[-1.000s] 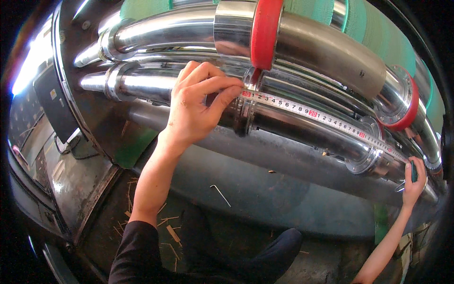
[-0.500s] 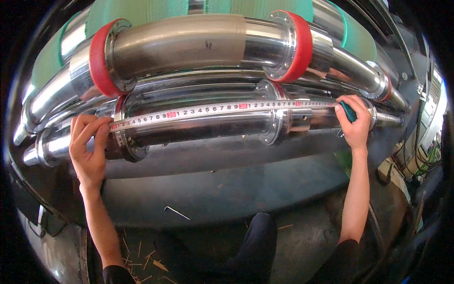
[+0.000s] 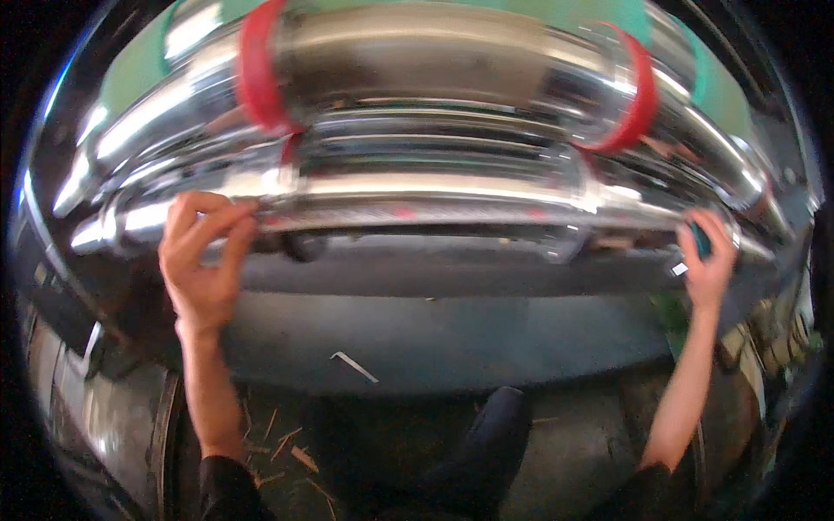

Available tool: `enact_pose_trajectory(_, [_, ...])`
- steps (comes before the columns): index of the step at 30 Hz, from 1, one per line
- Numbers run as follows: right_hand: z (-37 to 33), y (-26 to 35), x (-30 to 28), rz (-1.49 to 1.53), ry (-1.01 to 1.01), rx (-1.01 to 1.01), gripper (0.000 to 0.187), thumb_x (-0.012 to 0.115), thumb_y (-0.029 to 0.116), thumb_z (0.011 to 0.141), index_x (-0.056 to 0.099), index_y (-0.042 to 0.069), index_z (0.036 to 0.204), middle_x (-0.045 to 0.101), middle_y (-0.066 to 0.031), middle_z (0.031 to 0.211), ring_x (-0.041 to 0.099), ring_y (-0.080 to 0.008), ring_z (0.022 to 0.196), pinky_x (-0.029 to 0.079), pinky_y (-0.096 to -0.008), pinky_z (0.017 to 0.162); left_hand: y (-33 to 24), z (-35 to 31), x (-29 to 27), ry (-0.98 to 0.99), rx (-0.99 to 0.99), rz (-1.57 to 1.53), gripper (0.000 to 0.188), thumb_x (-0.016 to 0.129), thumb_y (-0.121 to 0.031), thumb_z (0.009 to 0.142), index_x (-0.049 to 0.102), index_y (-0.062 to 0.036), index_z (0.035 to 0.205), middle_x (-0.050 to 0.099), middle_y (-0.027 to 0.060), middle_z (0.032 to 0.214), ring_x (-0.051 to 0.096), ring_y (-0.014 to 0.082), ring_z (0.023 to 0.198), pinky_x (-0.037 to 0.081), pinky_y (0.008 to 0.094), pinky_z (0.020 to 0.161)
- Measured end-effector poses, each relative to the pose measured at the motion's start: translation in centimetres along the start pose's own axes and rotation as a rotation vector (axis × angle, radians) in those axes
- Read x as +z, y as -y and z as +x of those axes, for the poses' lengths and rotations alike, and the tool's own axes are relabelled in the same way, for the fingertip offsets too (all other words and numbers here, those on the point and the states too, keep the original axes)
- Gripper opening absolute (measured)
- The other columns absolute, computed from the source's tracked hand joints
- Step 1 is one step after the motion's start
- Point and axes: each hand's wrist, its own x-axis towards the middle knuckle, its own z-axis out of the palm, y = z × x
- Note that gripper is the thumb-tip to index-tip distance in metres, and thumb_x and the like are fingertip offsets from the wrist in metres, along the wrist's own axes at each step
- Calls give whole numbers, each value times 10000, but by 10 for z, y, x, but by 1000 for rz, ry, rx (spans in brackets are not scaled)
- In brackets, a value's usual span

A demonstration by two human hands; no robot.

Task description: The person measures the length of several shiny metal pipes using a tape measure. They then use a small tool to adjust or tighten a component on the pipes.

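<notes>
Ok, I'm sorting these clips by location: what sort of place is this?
Likely a workshop or factory; I can't tell which. The signs are big polished metal cylinders with red collars, a measuring tape stretched along one of them, and wood-like scraps on the floor.

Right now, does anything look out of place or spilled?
A bent rod lies loose on the grey panel, untouched, like a stray tool. Tan scraps litter the floor, like uncleared debris. No spill shows, though the picture is blurred.
</notes>
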Motion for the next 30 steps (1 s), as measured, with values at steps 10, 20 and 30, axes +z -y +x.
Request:
enact_pose_trajectory(10, [-143,-5,-8,11,674,382,181,760,116,763,706,-12,880,666,-157,860,659,-351,840,504,-394,781,54,-81,72,60,-657,-1501,427,682,-386,974,614,-80,1265,658,84,1266,594,258,1224,444,463,1078])
enact_pose_trajectory(20, [-181,-14,-14,-92,702,495,196,783,130,735,764,21,897,731,-187,987,676,-386,1042,515,-435,938,16,-51,95,-39,-791,-1524,533,835,-468,827,711,-47,1130,715,26,1027,634,133,936,480,315,868])
enact_pose_trajectory(30, [-152,16,-15,-84,626,441,201,780,124,734,730,4,887,687,-180,922,665,-382,924,511,-433,846,31,-67,101,0,-685,-1543,641,804,-512,859,662,-2,1221,712,81,1127,639,177,1065,481,358,967])
